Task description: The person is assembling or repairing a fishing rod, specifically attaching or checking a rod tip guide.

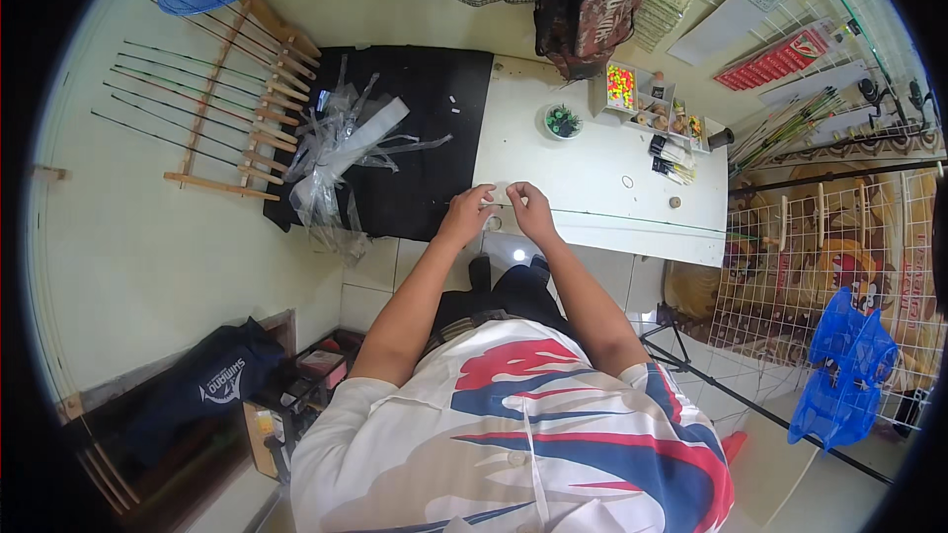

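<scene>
Both hands meet over the front edge of the white table (592,158). My left hand (466,215) has its fingers curled in a pinch; what lies between them is too small to make out. Close beside it, my right hand (533,214) is closed on the slim end of a thin green fishing rod (632,221). The rod stretches to the right along the table's front edge and past its corner. A small pale ring (493,223) shows between my wrists; whether it touches anything is unclear.
Left of my hands, clear plastic wrapping (336,153) lies on a black mat (444,89), near a wooden rack (267,128) of thin rods. Farther right are a potted plant (562,122), a partitioned box (657,104), a rubber band (627,181) and a cork piece (675,202).
</scene>
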`<state>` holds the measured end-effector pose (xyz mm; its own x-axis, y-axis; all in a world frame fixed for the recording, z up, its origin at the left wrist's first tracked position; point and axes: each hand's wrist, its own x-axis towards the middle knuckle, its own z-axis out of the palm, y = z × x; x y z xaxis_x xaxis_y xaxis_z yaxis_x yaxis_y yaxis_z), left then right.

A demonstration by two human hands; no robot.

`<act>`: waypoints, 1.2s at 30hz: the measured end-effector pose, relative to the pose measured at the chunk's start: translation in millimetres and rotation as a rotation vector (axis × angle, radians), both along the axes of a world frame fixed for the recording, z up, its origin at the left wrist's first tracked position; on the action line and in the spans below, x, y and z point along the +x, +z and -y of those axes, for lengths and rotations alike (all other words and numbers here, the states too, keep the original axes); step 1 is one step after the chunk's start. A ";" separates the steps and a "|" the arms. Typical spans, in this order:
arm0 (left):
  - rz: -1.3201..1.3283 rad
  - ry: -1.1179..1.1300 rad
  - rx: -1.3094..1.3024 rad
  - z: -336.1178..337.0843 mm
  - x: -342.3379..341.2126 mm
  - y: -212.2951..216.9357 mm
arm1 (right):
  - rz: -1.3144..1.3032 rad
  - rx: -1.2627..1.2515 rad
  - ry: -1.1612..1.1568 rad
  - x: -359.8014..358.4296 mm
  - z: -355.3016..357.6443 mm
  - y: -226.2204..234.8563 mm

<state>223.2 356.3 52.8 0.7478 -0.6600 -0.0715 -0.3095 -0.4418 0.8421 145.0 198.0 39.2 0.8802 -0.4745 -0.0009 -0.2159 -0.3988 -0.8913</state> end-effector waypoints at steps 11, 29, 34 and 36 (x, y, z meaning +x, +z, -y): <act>0.258 0.037 0.082 12.7 -0.9 15.6 | -0.035 0.144 -0.035 0.6 6.4 2.2; 0.373 0.094 0.014 25.6 -3.9 17.9 | -0.017 0.262 -0.042 -0.8 17.8 -1.2; 0.386 0.098 0.029 26.9 -3.1 13.6 | -0.049 0.279 -0.032 -1.8 20.6 1.2; 0.364 0.098 0.033 26.8 -2.8 12.2 | -0.089 0.311 -0.035 -2.3 20.4 4.1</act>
